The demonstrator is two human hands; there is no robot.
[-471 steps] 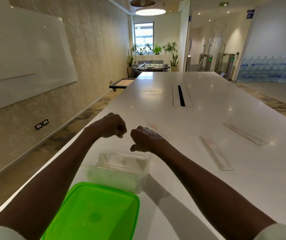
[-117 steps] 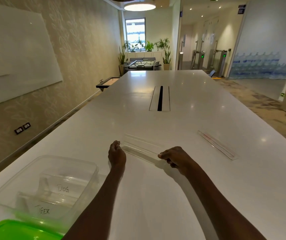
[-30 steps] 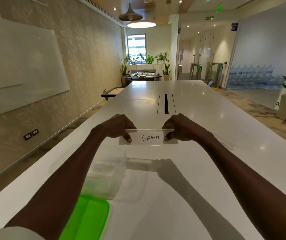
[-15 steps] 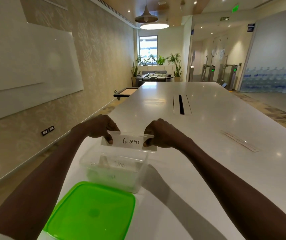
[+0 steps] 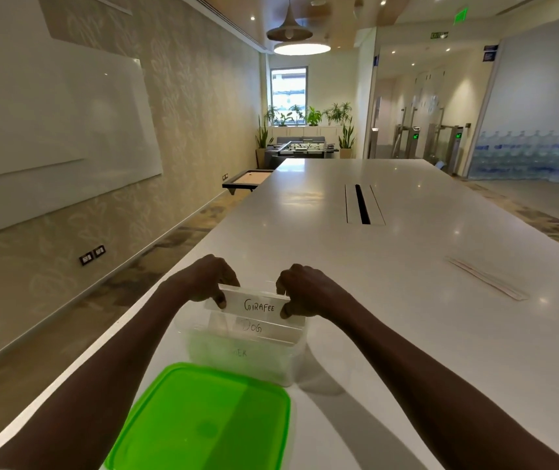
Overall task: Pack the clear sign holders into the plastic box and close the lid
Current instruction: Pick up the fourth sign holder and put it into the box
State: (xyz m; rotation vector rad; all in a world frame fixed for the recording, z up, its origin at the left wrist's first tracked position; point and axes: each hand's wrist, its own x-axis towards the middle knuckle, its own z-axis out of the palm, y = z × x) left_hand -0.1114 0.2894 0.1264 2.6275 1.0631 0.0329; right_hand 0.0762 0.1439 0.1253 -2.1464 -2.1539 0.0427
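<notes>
held sign holder [image 5: 258,305]: "GIRAFEE" | holder in box [image 5: 254,329]: "DOG" | ceiling sign [image 5: 439,35]: "EXIT"

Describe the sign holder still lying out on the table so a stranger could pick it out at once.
Start at the long white table and find the dark cable slot in its middle. Nearer and to the right lies the flat sign holder, a clear strip with a reddish edge. Unlike the GIRAFEE holder at the plastic box, no hand touches it.
</notes>
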